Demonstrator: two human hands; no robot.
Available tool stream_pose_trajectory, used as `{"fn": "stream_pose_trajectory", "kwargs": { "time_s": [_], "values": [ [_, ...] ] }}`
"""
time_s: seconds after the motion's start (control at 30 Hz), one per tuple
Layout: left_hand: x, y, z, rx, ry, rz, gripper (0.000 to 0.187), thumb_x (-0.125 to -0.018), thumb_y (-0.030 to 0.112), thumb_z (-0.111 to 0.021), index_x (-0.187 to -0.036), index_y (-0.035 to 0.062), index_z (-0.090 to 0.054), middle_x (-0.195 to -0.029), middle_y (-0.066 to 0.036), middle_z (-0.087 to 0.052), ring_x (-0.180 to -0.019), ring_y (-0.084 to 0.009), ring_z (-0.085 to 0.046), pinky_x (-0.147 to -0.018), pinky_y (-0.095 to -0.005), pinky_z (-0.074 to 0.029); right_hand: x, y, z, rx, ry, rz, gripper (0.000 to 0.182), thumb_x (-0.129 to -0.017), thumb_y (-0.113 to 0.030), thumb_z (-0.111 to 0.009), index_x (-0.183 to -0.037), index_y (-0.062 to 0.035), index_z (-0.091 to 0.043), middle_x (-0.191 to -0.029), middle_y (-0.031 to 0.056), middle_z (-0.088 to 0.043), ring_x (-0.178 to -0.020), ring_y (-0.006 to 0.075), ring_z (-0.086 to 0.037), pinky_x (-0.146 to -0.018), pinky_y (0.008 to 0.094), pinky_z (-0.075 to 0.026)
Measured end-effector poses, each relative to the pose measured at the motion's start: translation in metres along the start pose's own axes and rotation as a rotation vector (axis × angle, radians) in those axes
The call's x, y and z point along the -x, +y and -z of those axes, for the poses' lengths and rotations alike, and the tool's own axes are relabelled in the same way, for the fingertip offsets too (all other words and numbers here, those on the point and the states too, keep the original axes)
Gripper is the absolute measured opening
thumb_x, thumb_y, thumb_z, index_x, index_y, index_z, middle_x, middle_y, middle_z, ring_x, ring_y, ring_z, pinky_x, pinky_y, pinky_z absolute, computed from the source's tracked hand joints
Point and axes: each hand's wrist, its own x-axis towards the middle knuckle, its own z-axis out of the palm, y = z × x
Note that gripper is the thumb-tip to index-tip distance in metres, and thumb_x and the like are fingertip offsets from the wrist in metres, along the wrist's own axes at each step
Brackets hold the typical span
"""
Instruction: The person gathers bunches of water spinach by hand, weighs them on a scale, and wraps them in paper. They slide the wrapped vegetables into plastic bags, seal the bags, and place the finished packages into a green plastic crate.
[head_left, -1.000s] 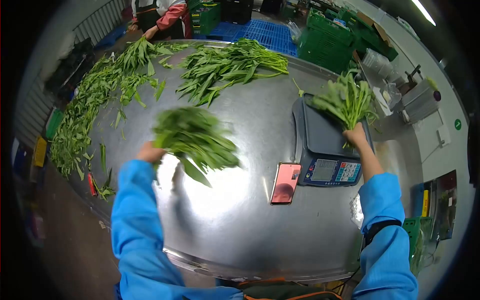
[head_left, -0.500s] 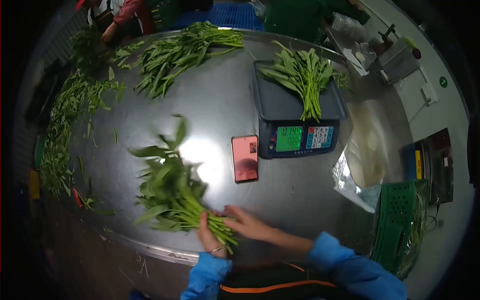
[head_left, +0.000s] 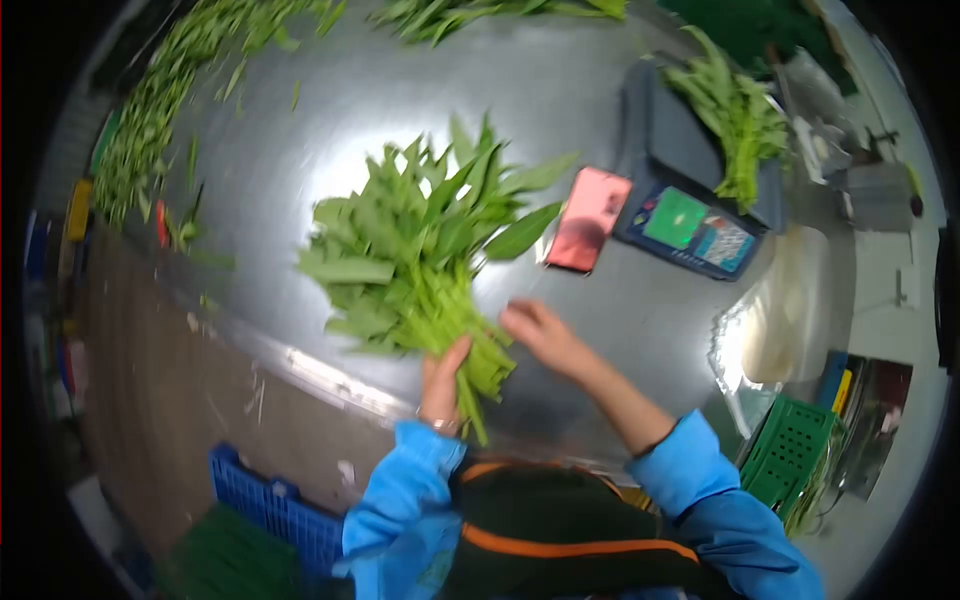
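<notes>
My left hand (head_left: 443, 385) is closed around the stems of a bunch of water spinach (head_left: 420, 260). Its broad leaves fan out away from me over the metal table, and the cut stem ends point back toward my body. Just right of the stems is my right hand (head_left: 540, 335), fingers loosely bent and slightly apart, with nothing visible in them. A phone with a pink screen (head_left: 588, 222) lies beyond my right hand. Behind it, a digital scale (head_left: 690, 235) carries another bunch of water spinach (head_left: 738, 135); its display is too blurred to read.
Loose greens (head_left: 160, 110) are heaped along the table's left side, and more water spinach (head_left: 500, 10) lies at the far edge. Clear plastic bags (head_left: 775, 330) rest on the right. A green crate (head_left: 785, 450) stands at lower right, a blue crate (head_left: 275, 505) at lower left.
The view has tilted down and turned. The bunch in my left hand now shows its leaves spread wider. My right hand has drawn back from the stems.
</notes>
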Motion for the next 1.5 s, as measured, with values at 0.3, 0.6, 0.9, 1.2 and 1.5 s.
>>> {"fn": "stream_pose_trajectory", "kwargs": {
  "time_s": [0.3,0.6,0.9,1.2,1.5],
  "values": [
    [0.003,0.008,0.008,0.052,-0.027,0.042,0.06,-0.09,0.053,-0.033,-0.117,0.0012,-0.047,-0.102,-0.009,-0.058,-0.087,-0.0177,-0.058,-0.075,-0.0273,-0.048,0.016,-0.023,-0.027,-0.472,-0.382,-0.316,0.056,-0.087,-0.031,-0.054,-0.129,-0.0008,-0.034,-0.124,0.0084,-0.045,-0.112,0.0159,-0.045,-0.093,0.028,-0.036],
    [0.027,0.025,0.011,-0.342,-0.054,-0.112,0.047,-0.081,0.008,-0.061,-0.122,-0.0007,-0.04,-0.102,-0.01,-0.058,-0.089,-0.0147,-0.057,-0.078,-0.0257,-0.046,0.0,-0.032,-0.016,-0.327,-0.323,-0.284,0.057,-0.071,-0.015,-0.073,-0.12,-0.0033,-0.046,-0.106,0.0059,-0.059,-0.096,0.0124,-0.055,-0.085,0.0263,-0.043],
    [0.036,0.026,0.02,-0.261,-0.005,-0.043,0.035,-0.082,0.002,-0.058,-0.114,-0.0005,-0.045,-0.096,-0.01,-0.06,-0.081,-0.0154,-0.06,-0.073,-0.0266,-0.048,0.002,-0.038,-0.027,-0.344,-0.305,-0.116,0.057,-0.067,-0.003,-0.072,-0.119,-0.0025,-0.046,-0.1,0.0053,-0.06,-0.089,0.0123,-0.057,-0.079,0.0264,-0.046],
    [0.07,0.091,0.038,0.051,0.234,-0.362,0.026,-0.084,0.018,-0.053,-0.103,0.0014,-0.05,-0.072,-0.006,-0.052,-0.059,-0.0172,-0.052,-0.057,-0.0291,-0.047,-0.001,-0.049,-0.01,-0.069,-0.303,-0.133,0.052,-0.07,-0.002,-0.064,-0.118,-0.0022,-0.045,-0.088,0.0031,-0.059,-0.073,0.0108,-0.056,-0.067,0.0251,-0.047],
    [0.009,0.143,0.002,-0.091,0.043,-0.904,0.051,-0.091,0.027,-0.047,-0.133,0.0087,-0.026,-0.097,-0.006,-0.051,-0.088,-0.0163,-0.05,-0.088,-0.034,-0.04,0.074,-0.206,0.137,0.077,0.345,0.49,0.041,-0.072,-0.015,-0.068,-0.105,0.002,-0.052,-0.092,0.012,-0.061,-0.074,0.0167,-0.062,-0.06,0.0273,-0.05]
  ]
}}
